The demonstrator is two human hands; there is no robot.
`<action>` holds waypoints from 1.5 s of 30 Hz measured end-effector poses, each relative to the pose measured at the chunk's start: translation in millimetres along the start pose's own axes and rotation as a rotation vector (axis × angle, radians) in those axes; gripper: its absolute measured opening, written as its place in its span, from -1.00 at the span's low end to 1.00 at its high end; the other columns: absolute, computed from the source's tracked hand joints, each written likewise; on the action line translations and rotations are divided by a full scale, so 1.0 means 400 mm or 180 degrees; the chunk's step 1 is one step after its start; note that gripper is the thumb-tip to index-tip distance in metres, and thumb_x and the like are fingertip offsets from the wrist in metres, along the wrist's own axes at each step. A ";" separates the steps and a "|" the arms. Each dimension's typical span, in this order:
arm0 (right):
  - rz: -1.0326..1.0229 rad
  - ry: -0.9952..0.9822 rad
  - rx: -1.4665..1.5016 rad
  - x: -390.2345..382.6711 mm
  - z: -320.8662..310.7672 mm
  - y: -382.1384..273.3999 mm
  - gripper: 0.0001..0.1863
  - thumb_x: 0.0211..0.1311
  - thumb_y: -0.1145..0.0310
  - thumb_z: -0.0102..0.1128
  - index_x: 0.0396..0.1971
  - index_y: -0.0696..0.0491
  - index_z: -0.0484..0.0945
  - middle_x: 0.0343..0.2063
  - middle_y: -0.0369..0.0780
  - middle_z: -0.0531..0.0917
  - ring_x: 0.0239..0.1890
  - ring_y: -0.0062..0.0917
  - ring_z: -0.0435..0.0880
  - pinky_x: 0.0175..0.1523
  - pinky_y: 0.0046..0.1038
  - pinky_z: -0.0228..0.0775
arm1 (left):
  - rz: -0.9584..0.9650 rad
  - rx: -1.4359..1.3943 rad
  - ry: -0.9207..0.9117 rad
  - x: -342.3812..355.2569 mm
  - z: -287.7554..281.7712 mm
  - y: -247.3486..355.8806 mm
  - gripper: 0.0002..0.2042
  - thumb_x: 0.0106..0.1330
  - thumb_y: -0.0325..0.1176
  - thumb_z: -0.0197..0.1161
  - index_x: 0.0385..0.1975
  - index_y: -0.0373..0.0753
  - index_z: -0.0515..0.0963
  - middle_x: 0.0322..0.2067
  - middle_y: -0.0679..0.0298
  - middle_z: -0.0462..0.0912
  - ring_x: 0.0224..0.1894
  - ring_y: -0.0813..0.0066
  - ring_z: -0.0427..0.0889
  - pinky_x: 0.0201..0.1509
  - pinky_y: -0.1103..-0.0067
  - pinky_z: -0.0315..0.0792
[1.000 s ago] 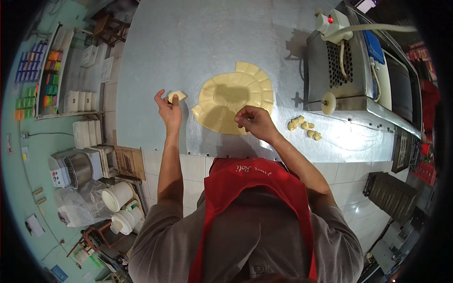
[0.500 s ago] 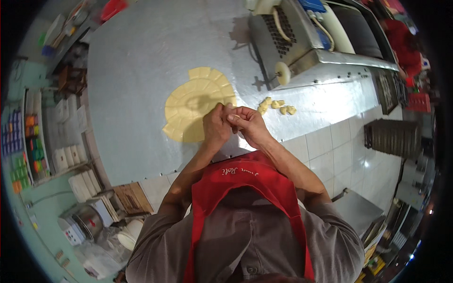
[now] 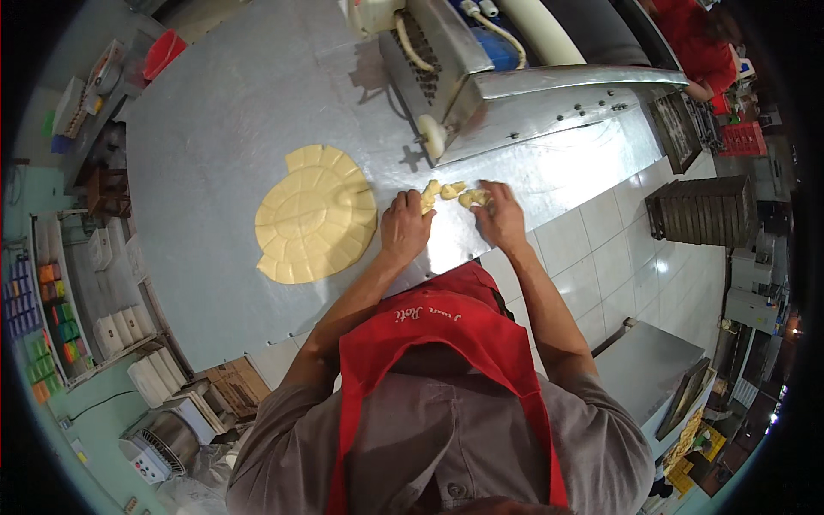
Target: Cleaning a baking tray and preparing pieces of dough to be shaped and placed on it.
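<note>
My left hand has curled fingers gripping a small lump of pale yellow dough, right of a flat, round dough sheet scored into many segments. My right hand is at the right end of the loose lumps, its fingers and thumb around another piece. More lumps lie between the hands on the steel table. Part of what each hand grips is hidden by the fingers.
A steel machine with cables and a white knob stands on the table's back right. A person in red is beyond it. Stacked dark trays stand at right, shelves with coloured packages at left, a red bucket behind.
The view has turned rightward. My left hand came across from left of the sheet to meet my right; both have since moved apart to the small lumps right of the sheet.
</note>
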State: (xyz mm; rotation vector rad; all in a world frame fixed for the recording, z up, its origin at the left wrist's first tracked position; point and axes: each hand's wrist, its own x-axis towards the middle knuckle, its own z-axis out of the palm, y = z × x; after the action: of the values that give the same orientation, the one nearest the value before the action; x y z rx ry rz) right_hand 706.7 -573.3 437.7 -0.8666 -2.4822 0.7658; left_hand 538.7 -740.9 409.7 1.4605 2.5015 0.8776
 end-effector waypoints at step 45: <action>-0.2857 -0.0850 -0.0802 0.949 -0.916 0.184 -0.46 0.55 0.12 0.19 0.38 0.07 0.49 0.32 -0.13 0.61 0.38 -0.22 0.54 0.46 -0.18 0.34 | -0.0053 -0.0079 -0.0266 0.875 -0.389 0.644 -0.70 0.55 -0.21 0.24 0.10 -0.25 0.63 -0.25 0.16 0.74 -0.24 0.38 0.65 -0.09 0.44 0.51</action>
State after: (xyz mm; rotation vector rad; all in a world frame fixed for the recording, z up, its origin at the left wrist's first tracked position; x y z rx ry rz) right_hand 655.6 -141.6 745.4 0.3451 -2.8206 0.2545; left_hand 491.7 -421.9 739.9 1.4358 2.4306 0.8240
